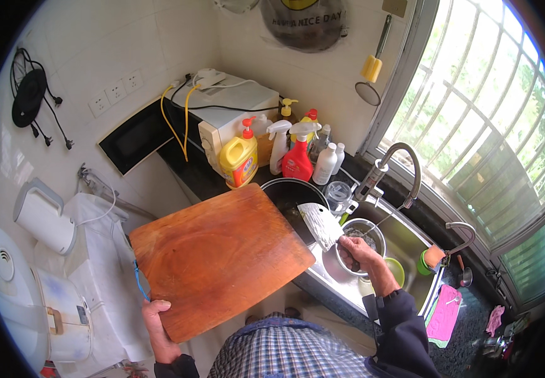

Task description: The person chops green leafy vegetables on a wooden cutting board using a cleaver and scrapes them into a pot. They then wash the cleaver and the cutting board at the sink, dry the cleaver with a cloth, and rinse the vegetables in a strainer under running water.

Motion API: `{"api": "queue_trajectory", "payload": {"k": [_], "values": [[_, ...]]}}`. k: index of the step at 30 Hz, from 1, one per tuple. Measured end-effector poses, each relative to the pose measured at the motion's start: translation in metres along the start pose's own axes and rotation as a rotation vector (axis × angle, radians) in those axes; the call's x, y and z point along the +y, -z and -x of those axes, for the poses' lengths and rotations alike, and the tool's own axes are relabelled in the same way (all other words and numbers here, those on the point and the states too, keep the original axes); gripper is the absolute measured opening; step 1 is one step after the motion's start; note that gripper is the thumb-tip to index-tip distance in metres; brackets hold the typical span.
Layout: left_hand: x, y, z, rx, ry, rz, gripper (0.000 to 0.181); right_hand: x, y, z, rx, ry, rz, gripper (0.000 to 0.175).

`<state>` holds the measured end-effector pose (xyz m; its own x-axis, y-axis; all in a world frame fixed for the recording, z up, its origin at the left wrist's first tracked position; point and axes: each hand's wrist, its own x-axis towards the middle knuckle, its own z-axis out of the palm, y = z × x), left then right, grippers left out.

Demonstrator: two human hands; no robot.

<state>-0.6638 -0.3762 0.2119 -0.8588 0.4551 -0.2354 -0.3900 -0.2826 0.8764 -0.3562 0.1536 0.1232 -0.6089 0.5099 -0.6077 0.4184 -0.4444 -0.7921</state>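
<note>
My left hand (158, 326) grips the near left corner of a wooden cutting board (220, 260), thumb on top. The board is held tilted in front of me, and a blue cord loop (140, 279) hangs at its left edge. In my right hand (360, 257) is a cleaver (318, 224), its broad blade pointing left with a small hole near the tip; its handle is mostly hidden by my fingers. Below the right hand stands a metal pot (380, 235) in the steel sink (407, 227), with a thin stream of water falling from the faucet (416, 179).
Behind the board sits a large black pan (291, 191). Cleaning bottles, including a yellow jug (239, 160) and a red spray bottle (298, 158), crowd the counter's back. A glass jar (338, 194) is beside the faucet. Pink cloth (445, 309) lies right; a rice cooker (62, 316) stands left.
</note>
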Motion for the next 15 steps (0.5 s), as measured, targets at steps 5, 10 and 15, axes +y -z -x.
{"api": "queue_trajectory", "payload": {"k": [5, 10, 15], "values": [[0.012, -0.029, 0.008, 0.047, 0.013, -0.005, 0.035, -0.008, 0.005, 0.004, 0.018, 0.02, 0.039, 0.043], [0.004, -0.004, -0.001, -0.035, -0.007, 0.009, 0.045, -0.036, -0.006, 0.016, 0.265, 0.411, 0.448, 0.031], [0.004, -0.002, 0.0, -0.033, -0.018, 0.01, 0.05, -0.053, -0.062, 0.044, 0.494, 1.188, 1.02, 0.06]]}}
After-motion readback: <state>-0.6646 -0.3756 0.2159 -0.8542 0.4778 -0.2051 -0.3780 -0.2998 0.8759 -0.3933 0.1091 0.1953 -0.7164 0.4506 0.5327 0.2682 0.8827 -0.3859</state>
